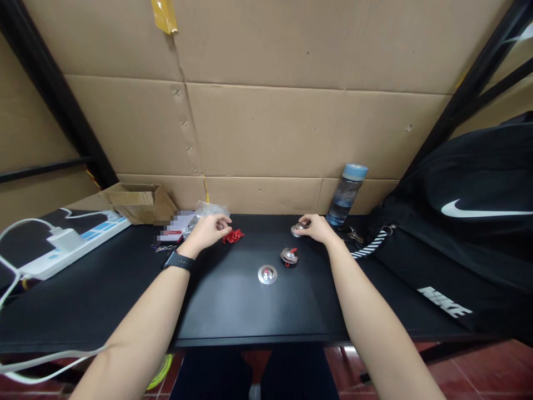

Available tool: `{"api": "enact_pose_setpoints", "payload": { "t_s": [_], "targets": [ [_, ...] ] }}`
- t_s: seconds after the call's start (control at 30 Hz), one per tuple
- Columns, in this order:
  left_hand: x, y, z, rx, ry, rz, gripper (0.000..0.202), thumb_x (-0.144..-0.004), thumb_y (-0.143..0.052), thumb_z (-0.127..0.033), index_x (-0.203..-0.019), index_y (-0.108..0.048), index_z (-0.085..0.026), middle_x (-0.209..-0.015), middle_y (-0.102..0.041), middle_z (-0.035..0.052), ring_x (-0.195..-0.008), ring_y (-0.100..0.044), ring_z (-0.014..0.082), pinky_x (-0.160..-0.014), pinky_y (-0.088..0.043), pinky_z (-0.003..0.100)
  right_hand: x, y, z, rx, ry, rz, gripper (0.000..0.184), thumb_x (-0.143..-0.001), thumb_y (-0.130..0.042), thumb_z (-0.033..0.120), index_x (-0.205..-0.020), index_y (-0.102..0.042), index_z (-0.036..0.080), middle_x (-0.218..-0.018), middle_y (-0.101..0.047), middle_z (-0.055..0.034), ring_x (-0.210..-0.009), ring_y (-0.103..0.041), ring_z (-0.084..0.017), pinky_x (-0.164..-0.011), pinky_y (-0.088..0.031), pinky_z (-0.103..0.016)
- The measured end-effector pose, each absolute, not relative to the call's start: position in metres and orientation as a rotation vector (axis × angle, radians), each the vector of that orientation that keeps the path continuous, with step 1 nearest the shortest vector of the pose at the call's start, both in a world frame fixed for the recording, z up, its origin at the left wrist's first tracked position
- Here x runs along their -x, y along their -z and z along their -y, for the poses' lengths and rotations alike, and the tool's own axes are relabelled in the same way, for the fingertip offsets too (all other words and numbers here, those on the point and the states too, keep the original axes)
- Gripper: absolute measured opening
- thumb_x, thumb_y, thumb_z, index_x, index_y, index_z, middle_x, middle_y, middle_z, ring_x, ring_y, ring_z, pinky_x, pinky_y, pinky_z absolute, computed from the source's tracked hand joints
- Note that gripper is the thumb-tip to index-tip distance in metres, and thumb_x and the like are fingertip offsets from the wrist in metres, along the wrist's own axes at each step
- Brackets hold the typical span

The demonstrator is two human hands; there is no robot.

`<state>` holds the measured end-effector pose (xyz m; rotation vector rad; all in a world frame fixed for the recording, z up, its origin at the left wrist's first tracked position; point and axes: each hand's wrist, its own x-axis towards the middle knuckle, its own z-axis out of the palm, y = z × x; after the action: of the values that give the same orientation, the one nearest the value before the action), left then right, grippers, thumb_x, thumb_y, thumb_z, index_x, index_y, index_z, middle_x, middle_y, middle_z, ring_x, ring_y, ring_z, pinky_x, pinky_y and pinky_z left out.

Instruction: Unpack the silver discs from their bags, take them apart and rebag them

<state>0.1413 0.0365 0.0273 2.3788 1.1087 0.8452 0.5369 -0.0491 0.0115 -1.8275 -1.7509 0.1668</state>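
My left hand rests on the black table with its fingers curled beside a small pile of red clips, apparently pinching one. My right hand is farther right, its fingers closed on a round silver metal disc lying on the table. Two more silver discs lie between my arms: one with a red piece on it and one flat with a red centre. A black watch is on my left wrist.
A clear plastic bag and a torn cardboard box sit at the back left, with a white power strip and cables. A water bottle stands at the back; a black sports bag fills the right. Cardboard walls the back.
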Motion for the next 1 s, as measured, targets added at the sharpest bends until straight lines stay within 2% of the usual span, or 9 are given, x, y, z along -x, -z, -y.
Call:
{"api": "enact_pose_setpoints", "payload": {
  "t_s": [0.13,0.23,0.37,0.47,0.53,0.67,0.8,0.9,1.0],
  "targets": [
    [-0.141,-0.035,-0.033,-2.395,-0.965,-1.190,0.026,-0.086,-0.056,-0.037,-0.096,-0.072,-0.019,-0.093,-0.076,0.0049,-0.077,-0.068,0.0186,-0.073,-0.051,0.029,-0.534,-0.013,0.050,1.784,-0.254,1.793,0.044,-0.061,-0.085,0.040,-0.097,-0.075,0.019,-0.092,-0.075,-0.0041,-0.082,-0.068,-0.019,-0.073,-0.049,-0.026],
    [-0.148,-0.041,-0.022,-2.421,-0.981,-1.146,0.024,-0.087,-0.057,-0.036,-0.093,-0.073,-0.019,-0.090,-0.076,0.0045,-0.074,-0.067,0.0177,-0.070,-0.049,0.028,-0.530,-0.013,0.051,1.759,-0.278,1.849,0.042,-0.060,-0.086,0.035,-0.097,-0.076,0.020,-0.094,-0.075,-0.0037,-0.082,-0.068,-0.019,-0.074,-0.049,-0.026],
    [-0.170,-0.045,0.008,-2.492,-0.624,-0.685,0.021,-0.083,-0.066,-0.036,-0.094,-0.073,-0.019,-0.078,-0.072,0.0020,-0.069,-0.064,0.0144,-0.066,-0.048,0.023,-0.526,-0.011,0.050,1.763,-0.243,1.897,0.036,-0.065,-0.084,0.033,-0.098,-0.076,0.021,-0.091,-0.075,-0.0025,-0.082,-0.068,-0.019,-0.076,-0.049,-0.027],
    [-0.191,-0.041,0.029,-2.500,-0.353,-0.349,0.033,-0.072,-0.080,-0.040,-0.098,-0.075,-0.020,-0.085,-0.072,0.0030,-0.076,-0.065,0.0151,-0.068,-0.048,0.022,-0.523,-0.012,0.050,1.770,-0.201,1.924,0.036,-0.066,-0.084,0.033,-0.099,-0.076,0.021,-0.094,-0.074,-0.0040,-0.085,-0.067,-0.020,-0.078,-0.049,-0.029],
    [-0.202,-0.036,0.039,-2.523,-0.291,-0.259,0.029,-0.073,-0.080,-0.039,-0.095,-0.076,-0.021,-0.082,-0.072,0.0028,-0.073,-0.064,0.0139,-0.066,-0.047,0.021,-0.518,-0.017,0.051,1.751,-0.133,1.919,0.037,-0.068,-0.083,0.032,-0.102,-0.076,0.021,-0.102,-0.073,-0.0067,-0.089,-0.067,-0.021,-0.081,-0.049,-0.031],
    [-0.211,-0.033,0.045,-2.547,-0.390,-0.221,0.017,-0.088,-0.068,-0.034,-0.091,-0.077,-0.020,-0.083,-0.072,0.0039,-0.070,-0.063,0.0123,-0.068,-0.046,0.022,-0.498,-0.034,0.060,1.588,-0.218,2.023,0.037,-0.074,-0.078,0.030,-0.109,-0.073,0.022,-0.107,-0.070,-0.0074,-0.090,-0.065,-0.020,-0.081,-0.050,-0.031],
    [-0.210,-0.035,0.046,-2.541,-0.386,-0.159,0.032,-0.080,-0.076,-0.035,-0.110,-0.074,-0.024,-0.097,-0.072,0.0047,-0.072,-0.063,0.0131,-0.068,-0.047,0.023,-0.476,-0.048,0.071,1.434,-0.454,2.252,0.041,-0.071,-0.079,0.027,-0.111,-0.073,0.025,-0.110,-0.069,-0.0056,-0.093,-0.063,-0.021,-0.080,-0.050,-0.031],
    [-0.212,-0.035,0.049,-2.526,-0.375,-0.111,0.019,-0.088,-0.068,-0.033,-0.102,-0.077,-0.024,-0.091,-0.073,0.0039,-0.075,-0.064,0.0131,-0.074,-0.048,0.023,-0.467,-0.055,0.078,1.436,-0.467,2.285,0.040,-0.071,-0.078,0.025,-0.111,-0.073,0.023,-0.109,-0.069,-0.0058,-0.092,-0.063,-0.020,-0.080,-0.050,-0.030],
    [-0.213,-0.038,0.050,-2.543,-0.519,-0.155,0.016,-0.091,-0.065,-0.031,-0.096,-0.077,-0.023,-0.092,-0.071,0.0036,-0.085,-0.065,0.0146,-0.082,-0.048,0.025,-0.462,-0.063,0.084,1.373,-0.641,2.401,0.049,-0.068,-0.082,0.032,-0.116,-0.071,0.024,-0.112,-0.069,-0.0040,-0.097,-0.063,-0.021,-0.080,-0.048,-0.028]
  ]
}}
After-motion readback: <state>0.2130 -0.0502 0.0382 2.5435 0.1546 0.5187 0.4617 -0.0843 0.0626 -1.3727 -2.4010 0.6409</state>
